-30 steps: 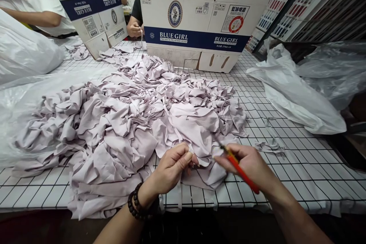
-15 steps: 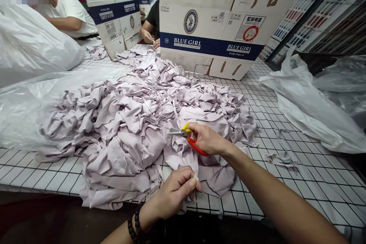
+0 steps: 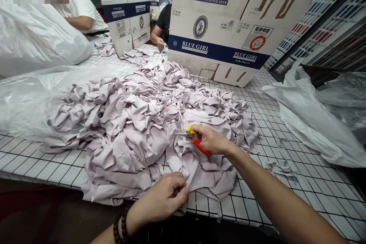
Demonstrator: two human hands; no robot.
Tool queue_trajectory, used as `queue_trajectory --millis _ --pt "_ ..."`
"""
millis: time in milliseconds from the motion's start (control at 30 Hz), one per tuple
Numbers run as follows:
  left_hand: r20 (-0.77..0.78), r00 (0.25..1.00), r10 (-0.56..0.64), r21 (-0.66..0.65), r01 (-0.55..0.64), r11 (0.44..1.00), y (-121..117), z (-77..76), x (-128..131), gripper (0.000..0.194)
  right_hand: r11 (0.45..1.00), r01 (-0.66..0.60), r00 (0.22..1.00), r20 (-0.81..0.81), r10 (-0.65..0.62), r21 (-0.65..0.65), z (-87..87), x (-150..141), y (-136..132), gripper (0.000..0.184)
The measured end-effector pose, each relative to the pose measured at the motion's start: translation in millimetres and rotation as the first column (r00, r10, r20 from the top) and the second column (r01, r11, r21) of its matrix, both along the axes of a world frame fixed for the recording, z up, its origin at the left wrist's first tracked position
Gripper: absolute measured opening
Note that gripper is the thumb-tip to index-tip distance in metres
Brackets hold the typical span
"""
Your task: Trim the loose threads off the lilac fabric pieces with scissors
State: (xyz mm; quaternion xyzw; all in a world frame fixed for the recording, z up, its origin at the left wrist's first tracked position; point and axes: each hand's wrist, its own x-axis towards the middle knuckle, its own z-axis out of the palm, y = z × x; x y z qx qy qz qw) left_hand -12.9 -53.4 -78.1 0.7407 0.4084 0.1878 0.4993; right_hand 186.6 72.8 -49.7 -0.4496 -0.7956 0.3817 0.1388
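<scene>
A large heap of crumpled pale mauve fabric pieces [image 3: 137, 114] covers the middle of the table. My right hand [image 3: 213, 140] grips a pair of scissors [image 3: 197, 143] with one yellow and one red handle. Their blades point left over the heap and look blurred. At the table's front edge, my left hand [image 3: 168, 194] pinches the near end of a fabric piece [image 3: 183, 164] between thumb and fingers. This piece runs from my left hand up toward the scissors. A dark beaded bracelet [image 3: 122, 225] circles my left wrist.
White beer cartons [image 3: 214, 19] stand behind the heap. Clear plastic [image 3: 31, 99] lies at left below a bulging white bag [image 3: 37, 26]; another plastic bag [image 3: 314, 118] is at right. Fabric scraps [image 3: 281, 167] lie on the gridded tablecloth [image 3: 257, 187]. Two people sit across the table.
My left hand has moved slightly left and down, and its fingers look rearranged on the fabric edge. The whole view has shifted a little; the right hand still holds the scissors over the heap.
</scene>
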Motion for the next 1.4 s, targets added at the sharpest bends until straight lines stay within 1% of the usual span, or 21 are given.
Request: queue_trajectory --millis 67,133,267,300,367,467,533,600,667,767,800,867,933,1033,1133,1167,1200,1233,1300,1367,1400 --pt "-0.021 0.998 0.064 0.040 -0.063 0.997 -2.8 2.4 -1.7 0.031 0.998 -0.069 0.998 0.010 0.069 -0.008 -8.3 -8.8 -1.0 0.011" --pt "-0.048 0.977 0.209 0.076 -0.205 0.976 -5.1 1.3 -1.5 0.030 0.997 -0.082 0.997 0.010 0.082 0.002 -14.7 -14.8 -0.8 0.014" --pt "0.007 0.837 0.548 0.180 -0.540 0.822 4.0 -11.9 11.9 0.013 1.000 -0.006 0.999 -0.036 0.007 0.027 -8.0 -13.6 -1.9 0.009" --pt "0.060 0.811 0.582 0.204 -0.581 0.788 9.7 -16.1 18.2 0.021 0.999 0.017 0.998 -0.057 -0.015 0.029 -1.3 -11.5 -3.9 0.007" --pt "0.170 0.814 0.556 0.226 -0.581 0.782 23.5 -22.5 31.6 0.036 0.998 0.057 0.993 -0.103 -0.054 0.033 16.7 -6.2 -10.5 0.009" --pt "0.245 0.854 0.460 0.219 -0.510 0.832 44.2 -19.9 43.3 0.022 0.986 0.142 0.977 -0.171 -0.126 0.086 48.3 6.3 -25.8 0.015" --pt "0.288 0.833 0.473 0.219 -0.538 0.814 56.3 -6.9 40.3 0.019 0.948 0.264 0.950 -0.220 -0.223 0.178 66.1 19.1 -37.4 0.017" --pt "0.406 0.782 0.473 0.155 -0.569 0.808 68.3 15.0 31.0 0.022 0.884 0.402 0.899 -0.285 -0.332 0.239 78.1 34.2 -49.2 0.016" --pt "0.566 0.728 0.386 -0.002 -0.467 0.884 81.7 42.9 21.5 0.021 0.836 0.502 0.843 -0.340 -0.417 0.220 84.5 48.1 -61.6 0.019" --pt "0.700 0.681 0.215 -0.155 -0.150 0.977 106.6 83.3 17.1 0.012 0.807 0.572 0.785 -0.383 -0.488 0.145 87.5 60.0 -81.6 0.023" --pt "0.693 0.705 0.147 -0.173 -0.036 0.984 116.0 93.1 19.1 0.011 0.800 0.587 0.769 -0.393 -0.504 0.124 87.2 61.1 -88.0 0.023" --pt "0.575 0.818 0.026 -0.200 0.110 0.974 134.4 103.7 27.3 0.013 0.797 0.602 0.740 -0.414 -0.530 0.056 84.4 60.1 -98.5 0.023" --pt "0.392 0.920 -0.025 -0.210 0.116 0.971 147.8 102.0 38.3 0.013 0.786 0.616 0.702 -0.420 -0.575 -0.046 77.2 57.0 -104.0 0.026" --pt "0.278 0.959 0.062 -0.127 -0.027 0.992 143.9 82.8 51.2 0.015 0.743 0.646 0.655 -0.372 -0.658 -0.178 58.4 52.8 -103.9 0.030" --pt "0.337 0.904 0.262 -0.029 -0.268 0.963 104.8 54.4 54.8 0.015 0.697 0.685 0.635 -0.295 -0.714 -0.212 36.8 50.2 -103.9 0.031" --pt "0.360 0.880 0.310 -0.076 -0.303 0.950 86.8 44.7 55.5 0.009 0.688 0.695 0.636 -0.269 -0.724 -0.209 30.9 49.0 -105.9 0.030" --pt "0.387 0.865 0.320 -0.206 -0.257 0.944 68.5 35.6 57.0 0.016 0.677 0.707 0.635 -0.239 -0.734 -0.202 26.0 47.4 -109.3 0.029" --pt "0.421 0.858 0.293 -0.397 -0.116 0.910 51.3 27.3 59.8 0.031 0.671 0.714 0.638 -0.209 -0.741 -0.201 22.2 45.2 -113.8 0.027" --pt "0.479 0.786 0.392 -0.713 0.087 0.696 24.4 14.4 69.0 0.047 0.667 0.717 0.648 -0.160 -0.745 -0.202 17.2 39.4 -125.6 0.021" --pt "0.455 0.672 0.584 -0.849 0.131 0.511 10.5 7.0 80.9 0.046 0.676 0.709 0.664 -0.133 -0.736 -0.201 13.6 32.1 -139.2 0.015" --pt "0.428 0.616 0.661 -0.878 0.111 0.465 8.0 5.2 86.5 0.044 0.683 0.703 0.673 -0.124 -0.729 -0.197 11.5 28.4 -146.1 0.013"
